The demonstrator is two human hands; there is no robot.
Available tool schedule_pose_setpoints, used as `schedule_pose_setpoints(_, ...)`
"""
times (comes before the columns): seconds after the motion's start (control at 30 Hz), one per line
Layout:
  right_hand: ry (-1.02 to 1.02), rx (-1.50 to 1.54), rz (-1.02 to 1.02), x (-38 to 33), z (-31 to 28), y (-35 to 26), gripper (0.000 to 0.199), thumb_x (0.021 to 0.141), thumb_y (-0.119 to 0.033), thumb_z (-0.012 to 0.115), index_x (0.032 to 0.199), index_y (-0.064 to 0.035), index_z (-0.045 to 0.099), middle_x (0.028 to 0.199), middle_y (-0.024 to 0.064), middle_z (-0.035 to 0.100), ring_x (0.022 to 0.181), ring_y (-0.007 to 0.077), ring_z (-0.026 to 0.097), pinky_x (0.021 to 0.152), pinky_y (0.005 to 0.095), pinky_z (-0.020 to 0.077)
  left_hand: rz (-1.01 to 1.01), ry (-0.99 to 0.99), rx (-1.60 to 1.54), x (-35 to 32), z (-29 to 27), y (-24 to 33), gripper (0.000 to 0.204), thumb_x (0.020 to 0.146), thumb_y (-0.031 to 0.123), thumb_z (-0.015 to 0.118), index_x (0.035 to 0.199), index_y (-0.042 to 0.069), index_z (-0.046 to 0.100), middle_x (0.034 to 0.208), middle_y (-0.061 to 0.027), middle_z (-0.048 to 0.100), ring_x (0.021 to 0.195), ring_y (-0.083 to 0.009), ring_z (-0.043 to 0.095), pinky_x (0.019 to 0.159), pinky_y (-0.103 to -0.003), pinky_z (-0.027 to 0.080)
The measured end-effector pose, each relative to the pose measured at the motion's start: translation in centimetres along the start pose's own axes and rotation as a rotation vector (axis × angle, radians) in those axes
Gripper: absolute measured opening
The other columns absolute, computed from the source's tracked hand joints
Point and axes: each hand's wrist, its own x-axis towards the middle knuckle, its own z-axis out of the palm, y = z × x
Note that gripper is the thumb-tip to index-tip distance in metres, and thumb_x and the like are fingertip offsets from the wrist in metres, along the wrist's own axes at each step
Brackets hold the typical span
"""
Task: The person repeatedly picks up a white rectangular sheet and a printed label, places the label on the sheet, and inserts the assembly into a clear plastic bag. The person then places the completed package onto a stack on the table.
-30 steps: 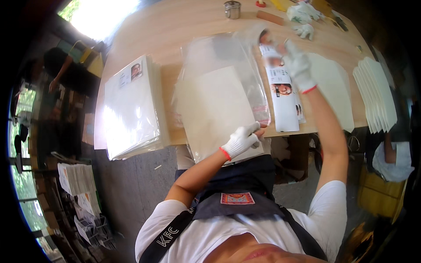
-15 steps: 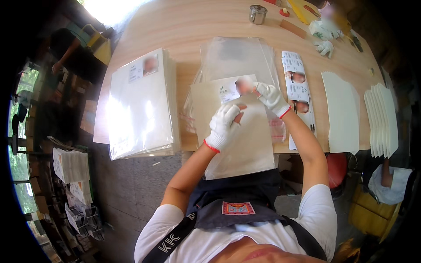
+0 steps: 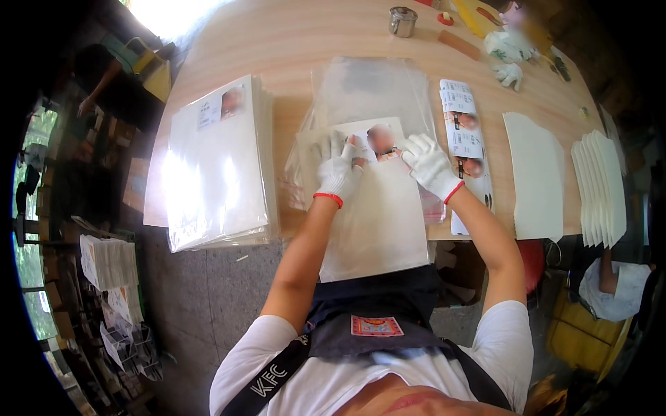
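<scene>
White paper sheet in a clear plastic sleeve lies in front of you at the near edge of the wooden table, its lower end hanging over the edge toward your apron. Your left hand in a white knitted glove with a red cuff rests flat on the upper left part of the sleeve, fingers spread and apart, gripping nothing. Your right hand, gloved the same way, presses on the upper right corner, fingers bent down onto it beside a small printed photo card at the sheet's top. Just left sits a tall stack of sleeved white sheets; right of your hand lies a strip of printed photo cards, then plain cream sheets
</scene>
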Motion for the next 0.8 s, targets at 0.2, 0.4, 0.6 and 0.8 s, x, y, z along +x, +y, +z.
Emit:
schedule_pose_setpoints(0.2, -0.206, 0.136, 0.466, -5.9, -6.8, -6.4, 0.023, 0.081, -0.031, 0.057, 0.078, -0.0081, 0.056, 0.093, 0.013, 0.063, 0.078, 0.0302, 0.06, 0.067, 0.0447, 0.0461, 0.166, 0.224, -0.087, -9.3, -3.5, -1.1, 0.066, 0.077, 0.022, 0.068, 0.136, 0.018, 0.041, 0.144, -0.02, 0.03, 0.127, -0.0393, 0.036, 0.1, -0.043, 0.037)
schedule_pose_setpoints(0.4, -0.547, 0.241, 0.82, -15.3, -7.6, -12.3, 0.042, 0.088, -0.046, 0.05, 0.08, -0.0055, 0.054, 0.065, 0.0183, 0.061, 0.061, 0.0322, 0.062, 0.054, 0.0436, 0.0466, -0.397, 0.045, -0.472, -23.5, -3.4, -5.1, 0.049, 0.078, 0.02, 0.068, 0.12, 0.004, 0.049, 0.113, -0.0219, 0.052, 0.104, -0.0314, 0.054, 0.084, -0.038, 0.045)
schedule_pose_setpoints(0.6, -0.308, 1.425, 1.309, -15.4, -5.8, -15.9, 0.013, 0.093, -0.02, 0.051, 0.091, -0.0083, 0.053, 0.064, 0.0057, 0.061, 0.046, 0.0087, 0.053, 0.042, 0.0211, 0.0429, -0.191, 0.01, -0.678, -21.5, -9.5, -3.7, 0.027, 0.086, 0.018, 0.06, 0.1, -0.001, 0.048, 0.073, -0.0112, 0.053, 0.066, -0.0196, 0.051, 0.062, -0.031, 0.043)
schedule_pose_setpoints(0.8, -0.2, 1.758, 1.063, -9.0, -5.9, -19.0, 0.013, 0.093, -0.016, 0.052, 0.095, -0.0039, 0.057, 0.071, 0.0006, 0.059, 0.051, 0.006, 0.051, 0.043, 0.0194, 0.0398, -0.038, 0.197, -0.738, -20.7, -20.4, -5.2, 0.026, 0.088, 0.006, 0.054, 0.113, 0.002, 0.054, 0.068, 0.0001, 0.046, 0.06, -0.0062, 0.04, 0.052, -0.023, 0.034)
